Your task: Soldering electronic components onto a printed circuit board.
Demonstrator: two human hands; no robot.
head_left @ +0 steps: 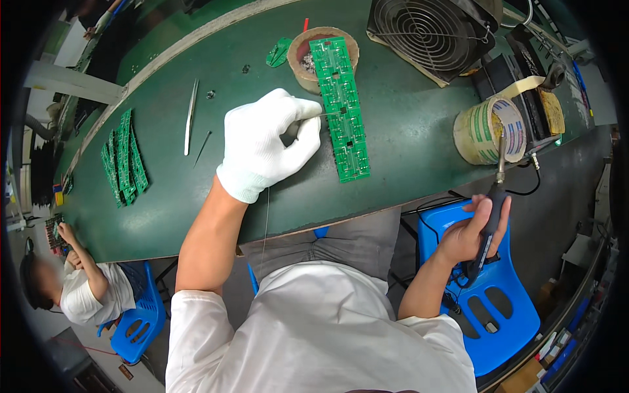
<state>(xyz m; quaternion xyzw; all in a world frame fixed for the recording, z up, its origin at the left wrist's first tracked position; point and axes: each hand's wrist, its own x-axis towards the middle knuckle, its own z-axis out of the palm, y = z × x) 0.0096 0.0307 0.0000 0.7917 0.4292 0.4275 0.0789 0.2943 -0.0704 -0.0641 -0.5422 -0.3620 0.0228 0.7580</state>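
Green everywhere: a green bench mat (406,131) and, lying on it, a long green circuit board (343,108) with its far end propped on the rim of a round brown dish (303,62) at twelve o'clock. The left hand (265,144), in a white knit glove, is closed around a thin strand of solder wire (322,115), its tip touching the board's left edge about halfway along; the wire trails back under the wrist toward six o'clock. The right hand (473,232), bare, is wrapped firmly round the handle of a soldering iron (493,203), tip up, held off the bench over a blue plastic chair (488,308) at four o'clock, well apart from the board.

At two o'clock, a roll of tape (490,130) sits just beside the iron's tip, with a black fan (429,33) behind it. Tweezers (190,116) and a stack of green boards (123,157) lie off at nine and ten o'clock.

The risks, as I read them: the hot tip looks very close to that tape roll, and a small drift could scorch it. The iron's cord (432,206) hangs by the chair and could snag. The propped board may also rock under pressure, so the wire could slip off its pad.
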